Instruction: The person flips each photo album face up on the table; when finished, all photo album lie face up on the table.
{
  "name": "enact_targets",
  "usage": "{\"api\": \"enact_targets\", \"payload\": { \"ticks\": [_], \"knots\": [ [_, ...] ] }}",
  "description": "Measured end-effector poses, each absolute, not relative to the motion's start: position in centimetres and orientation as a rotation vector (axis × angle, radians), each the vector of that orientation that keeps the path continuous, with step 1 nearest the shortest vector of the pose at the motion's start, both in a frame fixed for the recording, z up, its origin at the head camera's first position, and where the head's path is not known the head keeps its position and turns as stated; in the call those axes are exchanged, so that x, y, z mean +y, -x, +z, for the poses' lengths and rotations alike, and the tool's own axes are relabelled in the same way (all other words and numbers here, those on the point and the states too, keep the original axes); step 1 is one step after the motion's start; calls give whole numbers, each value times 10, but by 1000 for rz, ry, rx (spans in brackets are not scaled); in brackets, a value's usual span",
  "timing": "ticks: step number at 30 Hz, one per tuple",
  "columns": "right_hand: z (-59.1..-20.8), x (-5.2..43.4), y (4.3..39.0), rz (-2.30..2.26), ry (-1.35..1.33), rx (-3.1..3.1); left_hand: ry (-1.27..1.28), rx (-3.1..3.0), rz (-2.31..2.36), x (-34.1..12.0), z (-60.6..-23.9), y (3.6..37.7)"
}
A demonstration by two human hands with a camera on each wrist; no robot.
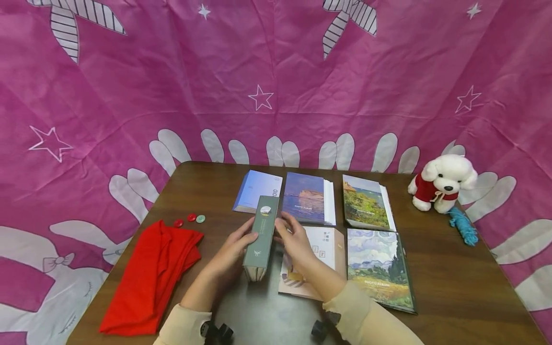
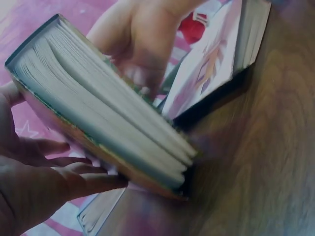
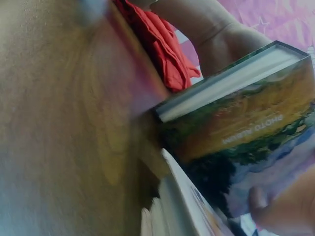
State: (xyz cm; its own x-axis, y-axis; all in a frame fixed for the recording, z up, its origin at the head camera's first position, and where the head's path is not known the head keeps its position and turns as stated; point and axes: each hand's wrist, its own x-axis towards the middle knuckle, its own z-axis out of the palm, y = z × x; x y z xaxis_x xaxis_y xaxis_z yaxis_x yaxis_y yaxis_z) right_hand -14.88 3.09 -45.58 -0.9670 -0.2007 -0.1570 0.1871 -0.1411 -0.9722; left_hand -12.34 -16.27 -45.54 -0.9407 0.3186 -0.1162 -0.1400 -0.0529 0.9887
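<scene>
Nearest, low in the middle of the head view, a green photo album [image 1: 260,238] stands on its edge on the brown table [image 1: 453,282]. The left hand [image 1: 235,249] and right hand [image 1: 294,239] press its two sides, fingers curled on the covers. A red cloth [image 1: 151,278] lies lower left. Three small buttons [image 1: 189,219] sit above it.

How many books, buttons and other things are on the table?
Photo albums: 6, one upright album held between the left hand and right hand
Buttons: 3
Red cloth: 1
Toy dog: 1
Blue yarn: 1
Total: 12
</scene>
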Motion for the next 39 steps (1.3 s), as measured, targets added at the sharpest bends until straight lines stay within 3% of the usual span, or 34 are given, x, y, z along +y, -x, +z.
{"api": "enact_targets", "payload": {
  "ticks": [16,27,39],
  "knots": [
    [-466,27,147,-1995,10,1737,-396,2111,2225,-198,-454,121],
    [-469,24,142,-2015,18,1723,-30,2302,1990,-215,-467,115],
    [-468,24,139,-2034,44,1787,60,2270,1939,-227,-486,122]
  ]
}}
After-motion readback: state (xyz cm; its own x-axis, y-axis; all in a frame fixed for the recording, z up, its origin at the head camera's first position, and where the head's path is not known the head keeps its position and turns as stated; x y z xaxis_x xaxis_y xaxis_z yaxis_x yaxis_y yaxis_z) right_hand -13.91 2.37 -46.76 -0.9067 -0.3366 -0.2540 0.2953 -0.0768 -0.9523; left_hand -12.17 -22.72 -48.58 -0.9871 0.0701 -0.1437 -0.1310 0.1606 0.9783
